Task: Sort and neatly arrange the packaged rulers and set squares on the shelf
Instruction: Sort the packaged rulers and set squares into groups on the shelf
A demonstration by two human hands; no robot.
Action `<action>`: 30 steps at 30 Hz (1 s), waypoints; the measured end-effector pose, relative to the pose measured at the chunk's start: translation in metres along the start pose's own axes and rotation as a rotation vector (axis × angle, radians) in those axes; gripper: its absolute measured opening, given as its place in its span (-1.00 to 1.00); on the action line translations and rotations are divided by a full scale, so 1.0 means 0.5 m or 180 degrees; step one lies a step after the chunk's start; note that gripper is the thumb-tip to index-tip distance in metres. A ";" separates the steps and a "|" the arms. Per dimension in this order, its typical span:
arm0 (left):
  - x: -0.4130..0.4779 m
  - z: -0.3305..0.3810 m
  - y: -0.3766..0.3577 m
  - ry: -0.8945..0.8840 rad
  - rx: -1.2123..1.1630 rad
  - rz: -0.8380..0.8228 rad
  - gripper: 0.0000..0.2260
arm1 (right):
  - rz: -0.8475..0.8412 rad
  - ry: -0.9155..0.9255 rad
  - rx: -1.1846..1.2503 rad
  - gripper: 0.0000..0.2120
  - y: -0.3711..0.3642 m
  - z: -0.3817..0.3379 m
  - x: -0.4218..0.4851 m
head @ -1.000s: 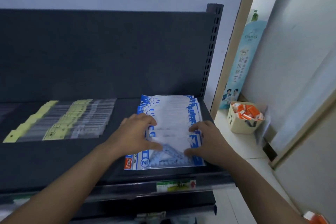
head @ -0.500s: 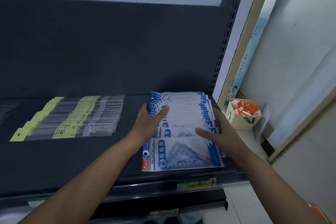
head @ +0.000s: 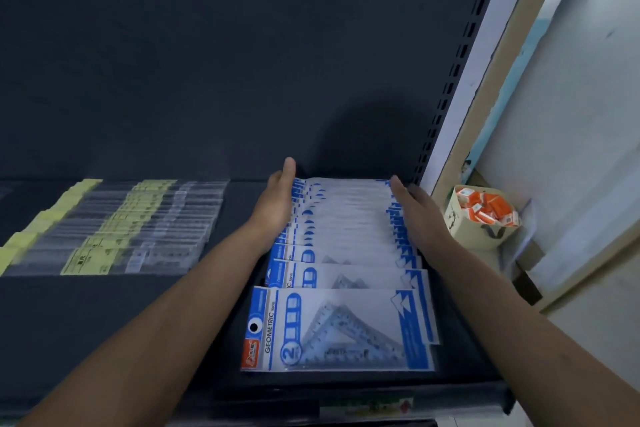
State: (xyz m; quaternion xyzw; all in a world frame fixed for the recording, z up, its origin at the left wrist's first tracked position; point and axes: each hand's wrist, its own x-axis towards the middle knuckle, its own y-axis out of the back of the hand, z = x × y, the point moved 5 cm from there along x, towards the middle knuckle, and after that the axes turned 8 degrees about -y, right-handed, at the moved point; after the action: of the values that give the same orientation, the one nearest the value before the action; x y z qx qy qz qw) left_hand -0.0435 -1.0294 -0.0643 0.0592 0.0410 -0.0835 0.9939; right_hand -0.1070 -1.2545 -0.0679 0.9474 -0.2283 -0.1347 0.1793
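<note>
Though light and slippery in glossy film, the set-square packs (head: pixel 346 239), fanned right of the ruler packs (head: pixel 114 225) on the shelf (head: pixel 104 315), want edge-squeezing; left hand (head: pixel 277 204) and right hand (head: pixel 414 211) flat-open, flanking them.

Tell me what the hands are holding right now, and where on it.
Nothing is lifted. The left hand and right hand lie flat against the two side edges of the set-square packs, fingers extended.

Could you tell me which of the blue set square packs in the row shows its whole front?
The frontmost set square pack, nearest the shelf's front edge. Its GEOMETRIC label and clear triangle show fully, while every pack behind it is overlapped, leaving only a strip visible.
</note>
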 end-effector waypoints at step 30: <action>-0.159 -0.023 0.004 -0.0853 0.3930 -0.2583 0.23 | -0.1872 0.0927 -0.3074 0.21 -0.016 0.044 -0.188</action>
State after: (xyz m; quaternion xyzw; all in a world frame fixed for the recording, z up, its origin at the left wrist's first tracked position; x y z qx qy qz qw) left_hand -0.1219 -1.0132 -0.0680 0.5756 -0.1160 -0.4576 0.6677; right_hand -0.1924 -1.2087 -0.0748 0.7906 0.1586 -0.1360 0.5755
